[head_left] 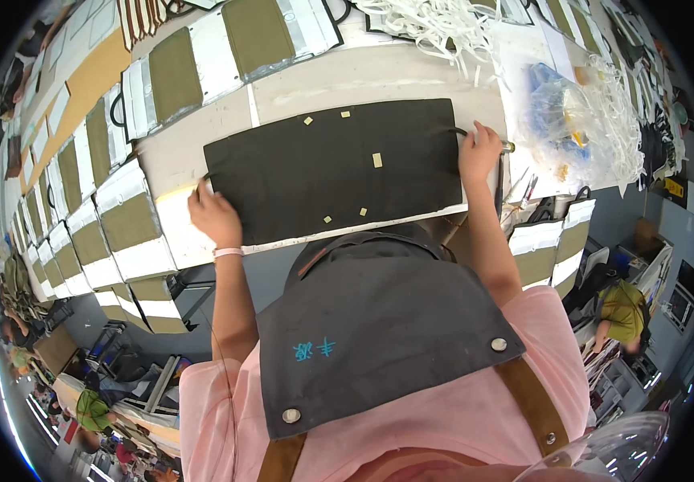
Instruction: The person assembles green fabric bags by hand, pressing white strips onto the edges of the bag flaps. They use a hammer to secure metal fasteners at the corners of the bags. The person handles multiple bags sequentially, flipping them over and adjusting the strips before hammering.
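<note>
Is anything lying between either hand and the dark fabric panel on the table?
Nothing visible. The left hand rests on the dark fabric panel at its left edge, and the right hand is on its right edge. Only small tan tags lie on the panel between them.

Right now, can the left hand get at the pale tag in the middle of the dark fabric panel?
Probably yes. The left hand rests on the dark fabric panel's left edge; the pale tag lies flat mid-panel, with only bare fabric between. The right hand sits at the far edge, clear of that path.
</note>
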The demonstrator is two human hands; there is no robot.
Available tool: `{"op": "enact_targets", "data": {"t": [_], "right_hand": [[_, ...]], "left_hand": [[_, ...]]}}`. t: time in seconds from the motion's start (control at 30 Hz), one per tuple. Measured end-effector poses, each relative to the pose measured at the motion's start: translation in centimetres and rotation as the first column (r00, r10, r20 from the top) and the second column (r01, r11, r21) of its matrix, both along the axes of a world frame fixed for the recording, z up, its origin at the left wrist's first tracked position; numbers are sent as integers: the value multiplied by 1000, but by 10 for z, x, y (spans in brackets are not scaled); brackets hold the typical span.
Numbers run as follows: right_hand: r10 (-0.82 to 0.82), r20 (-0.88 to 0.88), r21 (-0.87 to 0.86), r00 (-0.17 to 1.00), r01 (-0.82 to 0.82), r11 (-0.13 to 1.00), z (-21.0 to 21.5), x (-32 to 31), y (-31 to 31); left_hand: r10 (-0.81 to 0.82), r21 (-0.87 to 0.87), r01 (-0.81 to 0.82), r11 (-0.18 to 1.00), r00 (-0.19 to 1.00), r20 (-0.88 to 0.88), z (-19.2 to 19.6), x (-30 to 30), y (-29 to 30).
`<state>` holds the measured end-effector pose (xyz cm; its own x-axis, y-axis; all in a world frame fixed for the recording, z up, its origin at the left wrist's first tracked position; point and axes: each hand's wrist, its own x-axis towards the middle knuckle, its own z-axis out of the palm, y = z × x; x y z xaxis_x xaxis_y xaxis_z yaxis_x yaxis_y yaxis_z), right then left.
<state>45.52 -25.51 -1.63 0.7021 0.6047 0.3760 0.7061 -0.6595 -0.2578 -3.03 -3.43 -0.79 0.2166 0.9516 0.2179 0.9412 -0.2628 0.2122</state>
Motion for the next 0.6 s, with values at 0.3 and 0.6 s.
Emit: {"op": "enact_targets", "data": {"t": [0.3,0.6], "right_hand": [[645,-208,-300,735,-676,673,8,-150,107],[430,-277,-377,859,-509,774,-2,-101,92]], "left_hand": [[-702,-215,688,693,712,11,-2,167,-64],[-542,-182,522,834,836,-84,-8,119,25]]}}
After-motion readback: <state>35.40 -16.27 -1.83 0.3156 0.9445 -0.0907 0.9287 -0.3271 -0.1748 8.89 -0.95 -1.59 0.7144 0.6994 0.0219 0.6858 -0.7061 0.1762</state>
